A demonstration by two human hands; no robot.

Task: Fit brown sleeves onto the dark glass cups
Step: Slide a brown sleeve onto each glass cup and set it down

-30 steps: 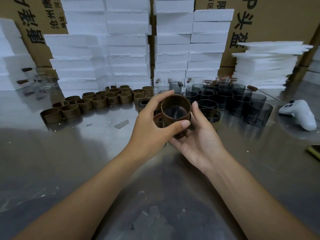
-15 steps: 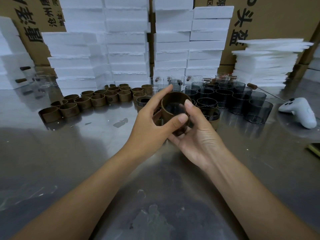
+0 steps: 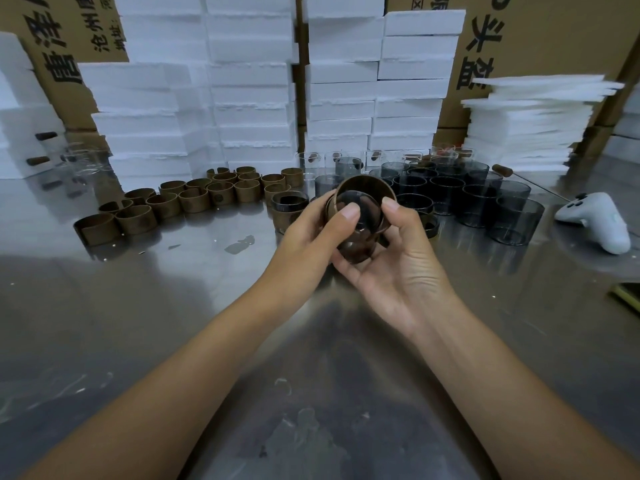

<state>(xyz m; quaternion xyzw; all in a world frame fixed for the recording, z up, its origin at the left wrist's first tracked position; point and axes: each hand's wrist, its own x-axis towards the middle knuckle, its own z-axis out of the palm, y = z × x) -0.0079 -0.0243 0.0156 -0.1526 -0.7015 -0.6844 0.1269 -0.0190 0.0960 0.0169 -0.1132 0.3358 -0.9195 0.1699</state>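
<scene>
Above the middle of the steel table I hold one dark glass cup [image 3: 358, 242] with a brown sleeve [image 3: 369, 188] partly around it. My left hand [image 3: 308, 233] grips it from the left, thumb across the front. My right hand [image 3: 398, 261] cradles it from below and the right, thumb on the sleeve's edge. The cup is tilted with its mouth away from me. Several loose brown sleeves [image 3: 194, 200] lie in a band at the back left. Several bare dark glass cups [image 3: 478, 202] stand at the back right. One sleeved cup [image 3: 289, 209] stands just left of my hands.
Stacks of white foam blocks [image 3: 249, 98] and cardboard boxes [image 3: 540, 36] wall off the back. Thin foam sheets [image 3: 530, 123] are piled at the right. A white game controller [image 3: 602, 225] lies at the right edge. Clear glasses [image 3: 83, 157] stand far left.
The sleeve has slid further along the cup, and more dark glass now shows below it. Both hands have shifted their grip around it, staying in about the same place.
</scene>
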